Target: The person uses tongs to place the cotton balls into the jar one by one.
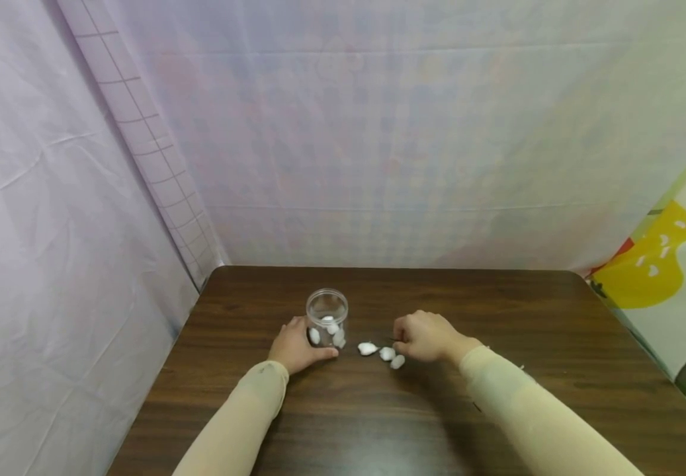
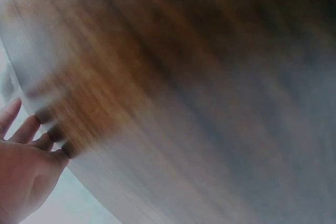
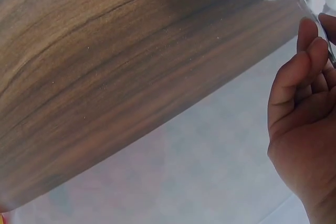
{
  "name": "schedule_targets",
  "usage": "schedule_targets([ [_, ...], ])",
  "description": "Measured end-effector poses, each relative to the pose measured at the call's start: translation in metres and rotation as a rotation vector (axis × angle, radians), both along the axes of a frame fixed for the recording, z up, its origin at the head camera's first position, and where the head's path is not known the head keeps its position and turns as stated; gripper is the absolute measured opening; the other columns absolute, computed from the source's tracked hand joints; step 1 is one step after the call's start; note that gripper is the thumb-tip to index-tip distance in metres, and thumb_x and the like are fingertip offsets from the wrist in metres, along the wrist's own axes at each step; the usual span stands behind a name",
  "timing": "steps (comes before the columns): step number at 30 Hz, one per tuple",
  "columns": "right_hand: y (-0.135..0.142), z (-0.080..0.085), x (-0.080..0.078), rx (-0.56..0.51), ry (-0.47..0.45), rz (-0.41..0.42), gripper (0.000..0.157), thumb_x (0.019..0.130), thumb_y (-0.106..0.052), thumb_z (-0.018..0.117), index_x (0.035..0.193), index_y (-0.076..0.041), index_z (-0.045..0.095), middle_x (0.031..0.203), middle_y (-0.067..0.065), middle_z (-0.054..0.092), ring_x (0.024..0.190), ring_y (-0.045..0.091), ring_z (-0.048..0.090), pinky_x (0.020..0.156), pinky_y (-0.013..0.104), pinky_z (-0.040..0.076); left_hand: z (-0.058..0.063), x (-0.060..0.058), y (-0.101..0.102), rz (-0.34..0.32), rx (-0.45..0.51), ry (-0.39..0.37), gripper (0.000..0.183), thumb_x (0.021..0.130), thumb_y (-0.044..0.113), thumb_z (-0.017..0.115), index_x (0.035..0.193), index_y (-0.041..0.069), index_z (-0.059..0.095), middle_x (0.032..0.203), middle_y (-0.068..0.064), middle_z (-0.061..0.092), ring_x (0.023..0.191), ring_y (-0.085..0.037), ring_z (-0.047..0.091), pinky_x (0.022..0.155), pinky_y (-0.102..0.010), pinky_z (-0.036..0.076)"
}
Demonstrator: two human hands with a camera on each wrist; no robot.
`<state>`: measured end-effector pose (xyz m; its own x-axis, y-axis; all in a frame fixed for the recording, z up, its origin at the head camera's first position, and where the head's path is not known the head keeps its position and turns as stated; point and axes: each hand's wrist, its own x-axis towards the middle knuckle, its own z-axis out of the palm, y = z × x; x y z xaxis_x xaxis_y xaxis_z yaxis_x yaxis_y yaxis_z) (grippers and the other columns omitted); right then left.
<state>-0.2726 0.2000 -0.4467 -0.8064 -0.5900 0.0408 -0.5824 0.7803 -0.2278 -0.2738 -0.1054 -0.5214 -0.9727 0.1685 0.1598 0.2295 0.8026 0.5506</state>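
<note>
A clear round jar (image 1: 327, 308) with several white cotton balls (image 1: 339, 339) inside stands on the table. My left hand (image 1: 296, 348) holds it from the left, thumb across the near side and fingers around the far left. In the left wrist view that hand (image 2: 29, 166) shows at the edge and the jar is out of sight. My right hand (image 1: 428, 336) pinches thin metal tweezers (image 3: 328, 43), their tips pointing left at the loose cotton. Three cotton balls (image 1: 368, 348) lie between the jar and my right hand, the closest ones just under its fingertips.
The dark wood-grain table (image 1: 343, 423) carries everything. A pale curtain (image 1: 378, 165) hangs behind its far edge, and another white cloth (image 1: 51, 264) hangs along the left. A yellow printed shape (image 1: 646, 271) marks the cloth at the right.
</note>
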Motion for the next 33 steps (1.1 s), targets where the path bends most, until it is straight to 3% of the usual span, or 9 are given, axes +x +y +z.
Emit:
schedule_targets([
  [9,-0.0035,-0.0016,0.0012,0.010,0.012,0.006,0.013,0.083,-0.028,0.072,0.077,-0.024,0.062,0.064,-0.015,0.052,0.055,0.006,0.048,0.047,0.028,0.042,0.0028,0.0018,0.0002,-0.004,-0.001,-0.004,0.090,0.068,0.063,0.084,0.133,0.007,0.058,0.129,-0.017,0.059,0.123,-0.036,0.055,0.114,-0.057,0.027],
  [19,-0.0069,-0.0062,0.0024,0.017,-0.045,0.012,0.012,0.083,-0.027,0.072,0.077,-0.024,0.063,0.063,-0.015,0.053,0.055,0.006,0.049,0.049,0.029,0.044,0.0025,0.0020,0.0003,-0.003,-0.004,-0.015,0.092,0.068,0.064,0.083,0.136,0.007,0.057,0.130,-0.016,0.058,0.124,-0.036,0.054,0.115,-0.057,0.026],
  [33,-0.0081,-0.0078,0.0020,0.022,-0.025,0.029,0.017,0.083,-0.028,0.073,0.073,-0.025,0.059,0.061,-0.014,0.051,0.053,0.006,0.048,0.047,0.029,0.042,0.0009,0.0008,-0.0007,-0.009,0.003,-0.005,0.094,0.068,0.064,0.083,0.137,0.007,0.056,0.131,-0.017,0.058,0.124,-0.036,0.054,0.115,-0.058,0.026],
])
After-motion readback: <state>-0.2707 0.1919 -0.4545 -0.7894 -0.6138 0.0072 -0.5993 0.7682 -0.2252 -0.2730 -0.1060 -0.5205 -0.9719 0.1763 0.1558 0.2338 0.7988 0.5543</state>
